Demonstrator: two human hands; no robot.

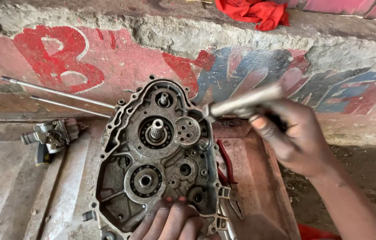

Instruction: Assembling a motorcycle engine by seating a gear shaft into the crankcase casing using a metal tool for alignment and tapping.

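A greasy grey engine crankcase half (152,155) stands on a worn metal tray (259,178), showing bearings, a splined shaft (157,129) and a small round gear plate (187,131). My left hand (170,222) presses flat on the case's lower edge. My right hand (292,138) grips a blurred metal driver tool (241,104); its tip points at the case's upper right rim, beside the gear plate.
A carburettor (52,135) lies on the tray at left. Two long thin rods (59,95) stick out behind the case. Red-handled pliers (227,166) rest right of the case. A red cloth (257,12) sits on the painted concrete ledge.
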